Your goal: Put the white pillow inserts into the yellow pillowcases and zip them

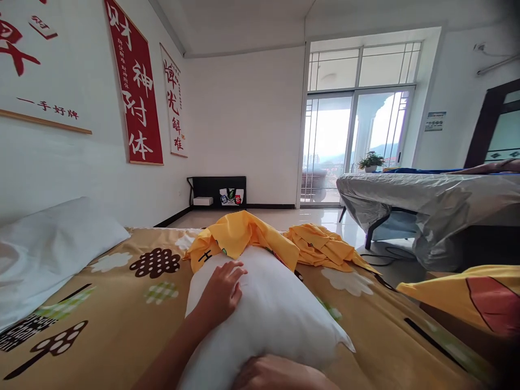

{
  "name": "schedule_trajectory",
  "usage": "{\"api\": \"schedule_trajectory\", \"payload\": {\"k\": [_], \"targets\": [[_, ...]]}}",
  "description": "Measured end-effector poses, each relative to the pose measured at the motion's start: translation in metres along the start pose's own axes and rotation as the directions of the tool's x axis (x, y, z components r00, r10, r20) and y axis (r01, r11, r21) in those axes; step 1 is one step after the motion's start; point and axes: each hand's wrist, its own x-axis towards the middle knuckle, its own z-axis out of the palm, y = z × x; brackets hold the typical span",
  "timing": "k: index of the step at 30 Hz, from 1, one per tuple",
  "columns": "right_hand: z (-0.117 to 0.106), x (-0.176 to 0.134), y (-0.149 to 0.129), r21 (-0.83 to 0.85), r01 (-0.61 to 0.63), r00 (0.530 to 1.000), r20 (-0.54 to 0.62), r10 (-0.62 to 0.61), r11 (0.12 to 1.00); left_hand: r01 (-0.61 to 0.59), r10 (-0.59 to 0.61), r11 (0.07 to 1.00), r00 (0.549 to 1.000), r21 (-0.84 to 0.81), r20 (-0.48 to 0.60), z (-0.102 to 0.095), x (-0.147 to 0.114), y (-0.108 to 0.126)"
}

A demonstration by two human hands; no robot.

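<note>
A plump white pillow insert point(276, 303) lies in front of me on the patterned bed sheet point(122, 325). My left hand point(225, 290) rests on its upper left side, fingers stretched forward and slightly bent. At the bottom edge, my right hand point(284, 374) is cut off by the frame; its curled fingers press into the near part of the pillow. A yellow pillowcase point(239, 230) with dark and green marks is bunched around or over the insert's far end; which of these I cannot tell. Just right of it lies another crumpled yellow cloth point(320, 246).
Another white pillow point(60, 249) lies at the left by the wall. A yellow piece with a red patch point(471, 295) sits at the right edge. Beyond the bed stand a plastic-covered table point(406, 189) with a potted plant point(370, 161) and a low black shelf point(215, 187).
</note>
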Motion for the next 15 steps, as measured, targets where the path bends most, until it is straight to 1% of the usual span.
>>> {"api": "schedule_trajectory", "payload": {"k": [1,2,3,4,5,6,7,9,10,11,12,13,14,15], "targets": [[-0.024,0.0,0.005,0.061,0.02,1.0,0.013,-0.021,0.998,0.019,-0.019,1.0,1.0,0.004,0.005,0.002,0.009,-0.007],[-0.046,0.001,0.013,0.211,-0.047,0.998,0.051,0.037,0.976,0.036,-0.036,0.999,0.999,0.004,0.012,0.004,0.016,-0.013],[-0.064,0.002,0.025,0.319,-0.138,0.99,0.037,0.134,0.937,0.048,-0.048,0.999,0.999,0.008,0.019,0.005,0.022,-0.018],[-0.076,0.003,0.04,0.373,-0.23,0.964,-0.039,0.263,0.899,0.057,-0.057,0.998,0.998,0.023,0.025,0.006,0.027,-0.021],[-0.08,0.003,0.059,0.391,-0.309,0.915,-0.125,0.383,0.867,0.065,-0.066,0.997,0.997,0.045,0.031,0.008,0.032,-0.024],[-0.077,0.002,0.079,0.373,-0.391,0.841,-0.226,0.491,0.841,0.073,-0.076,0.995,0.997,0.068,0.035,0.011,0.035,-0.027],[-0.066,-0.002,0.1,0.334,-0.479,0.761,-0.304,0.574,0.812,0.086,-0.089,0.993,0.995,0.084,0.037,0.016,0.038,-0.03],[-0.03,-0.014,0.14,0.227,-0.644,0.625,-0.396,0.673,0.731,0.134,-0.137,0.988,0.99,0.071,0.04,0.03,0.038,-0.036],[-0.01,-0.021,0.157,0.174,-0.708,0.583,-0.404,0.705,0.685,0.166,-0.168,0.985,0.985,0.044,0.042,0.039,0.036,-0.039],[0.01,-0.028,0.171,0.143,-0.734,0.558,-0.429,0.71,0.664,0.197,-0.197,0.98,0.979,0.016,0.044,0.048,0.034,-0.042],[0.026,-0.035,0.181,0.124,-0.736,0.561,-0.439,0.702,0.666,0.222,-0.222,0.975,0.974,-0.009,0.044,0.056,0.031,-0.045],[0.038,-0.04,0.188,0.107,-0.734,0.57,-0.437,0.695,0.67,0.239,-0.238,0.971,0.97,-0.027,0.04,0.063,0.027,-0.047],[0.045,-0.044,0.192,0.097,-0.733,0.576,-0.437,0.69,0.673,0.248,-0.247,0.968,0.968,-0.038,0.033,0.067,0.024,-0.049],[0.047,-0.047,0.194,0.096,-0.736,0.578,-0.426,0.696,0.67,0.255,-0.255,0.966,0.967,-0.047,0.023,0.069,0.022,-0.05]]}}
